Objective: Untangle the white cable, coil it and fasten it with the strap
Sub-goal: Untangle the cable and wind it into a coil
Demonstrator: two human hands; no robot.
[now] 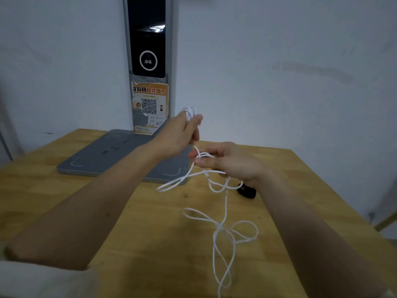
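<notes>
A thin white cable hangs in loose tangled loops from both hands down onto the wooden table. My left hand is raised above the table and grips a small bunch of cable loops that stick out above its fingers. My right hand is lower and to the right, pinching several strands between thumb and fingers. A short stretch of cable runs between the two hands. A black strap lies on the table just below my right wrist, partly hidden by it.
A grey scanner stand has a flat base plate on the table's far left and an upright column with a dark screen and an orange QR sticker. A white wall stands behind. The table's right edge slopes away.
</notes>
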